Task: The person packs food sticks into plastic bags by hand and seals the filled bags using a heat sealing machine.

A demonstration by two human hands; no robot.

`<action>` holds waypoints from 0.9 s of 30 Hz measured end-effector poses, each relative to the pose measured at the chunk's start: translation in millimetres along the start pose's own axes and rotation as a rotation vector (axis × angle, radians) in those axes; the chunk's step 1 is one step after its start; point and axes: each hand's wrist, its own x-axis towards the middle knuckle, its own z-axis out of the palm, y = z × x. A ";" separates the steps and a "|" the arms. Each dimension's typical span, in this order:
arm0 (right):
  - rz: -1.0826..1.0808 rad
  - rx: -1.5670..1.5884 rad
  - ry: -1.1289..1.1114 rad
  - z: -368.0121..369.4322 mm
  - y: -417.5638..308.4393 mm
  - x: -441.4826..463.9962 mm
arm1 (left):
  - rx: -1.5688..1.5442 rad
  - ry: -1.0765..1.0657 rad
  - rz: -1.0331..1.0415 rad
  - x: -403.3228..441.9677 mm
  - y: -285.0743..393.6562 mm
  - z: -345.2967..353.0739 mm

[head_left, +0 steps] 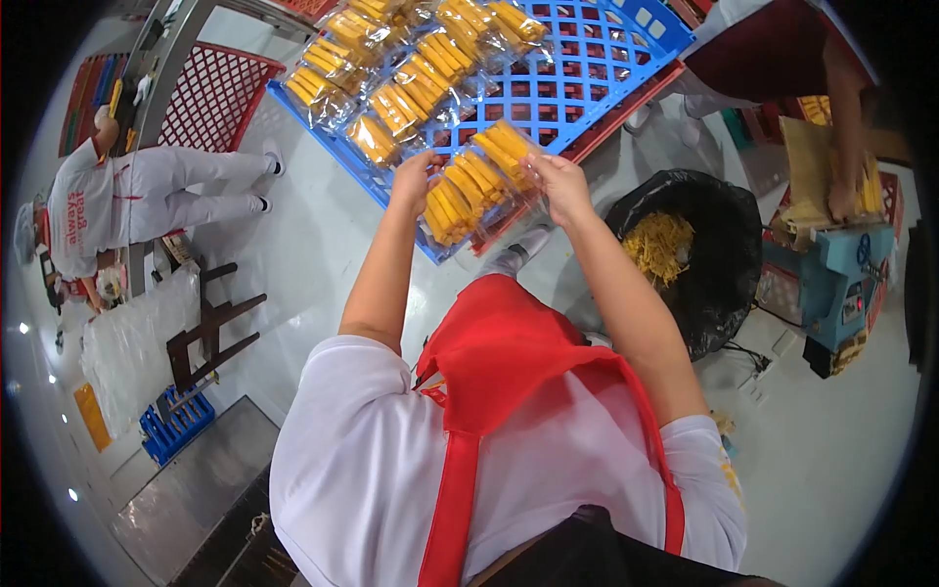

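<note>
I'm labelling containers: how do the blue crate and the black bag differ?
The blue crate is latticed; the black bag is wrinkled film. The crate is angular; the bag's mouth, roundish. The crate carries packeted yellow sticks; the bag, loose yellow shreds. Both hold yellow contents.

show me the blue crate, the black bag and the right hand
Blue crate (579, 70), head view: bare lattice floor
Black bag (725, 256), head view: inner wall
Right hand (560, 186), head view: middle of the hand
</note>
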 end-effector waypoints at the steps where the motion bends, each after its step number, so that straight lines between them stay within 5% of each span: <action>1: -0.005 0.013 0.033 1.7 8.0 3.2 | -0.004 0.011 -0.001 14.1 -10.5 -14.6; 3: 0.016 0.043 0.080 6.4 16.5 4.4 | 0.504 0.121 0.305 35.6 -25.6 -31.5; 4: 0.030 0.075 0.137 7.5 18.8 4.8 | 0.507 0.122 0.303 36.1 -23.0 -32.7; 6: 0.072 0.034 0.141 5.2 18.8 6.5 | 1.260 0.082 0.519 34.1 -14.5 -29.9; 9: 0.097 -0.001 0.134 2.9 22.3 9.1 | 1.594 0.137 0.382 33.7 -16.3 -16.6; 15: 0.034 -0.075 0.104 5.8 31.3 8.0 | 1.944 0.044 0.051 51.2 -13.6 -3.8; 18: 0.007 -0.122 0.079 0.9 36.5 7.3 | 1.933 0.133 0.213 68.9 -29.5 -12.6; 27: -0.103 -0.284 0.088 -14.6 41.7 -5.9 | 2.132 0.095 0.202 72.0 -27.0 -2.7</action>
